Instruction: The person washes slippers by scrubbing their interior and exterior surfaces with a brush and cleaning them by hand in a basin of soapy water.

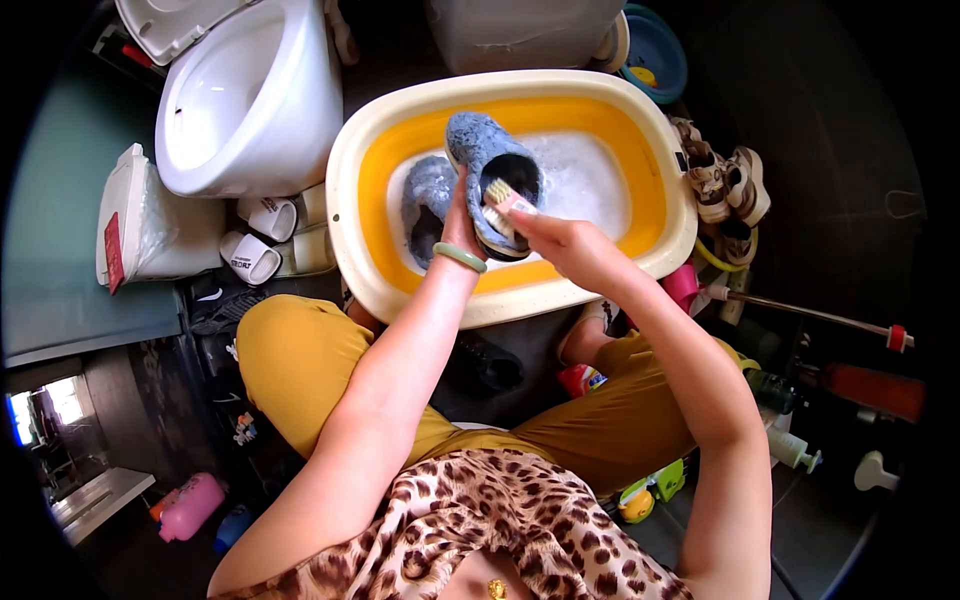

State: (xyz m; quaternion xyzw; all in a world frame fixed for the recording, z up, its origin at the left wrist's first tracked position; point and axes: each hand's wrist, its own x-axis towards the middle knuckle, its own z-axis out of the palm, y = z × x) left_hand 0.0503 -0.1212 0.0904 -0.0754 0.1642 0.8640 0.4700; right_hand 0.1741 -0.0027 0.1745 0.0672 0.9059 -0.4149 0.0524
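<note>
Left hand point(462, 222) grips shoe point(480, 138) at its 8 o'clock, likely bracing it; right hand point(578, 250), 4 o'clock, pinches brush point(502, 196).

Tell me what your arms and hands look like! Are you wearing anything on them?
The left hand and right hand have no gloves, and no sleeves cover the forearms. A smooth, round, pale green bangle circles the left wrist; none shows on the right. The top has dark leopard spots on pale cloth.
</note>
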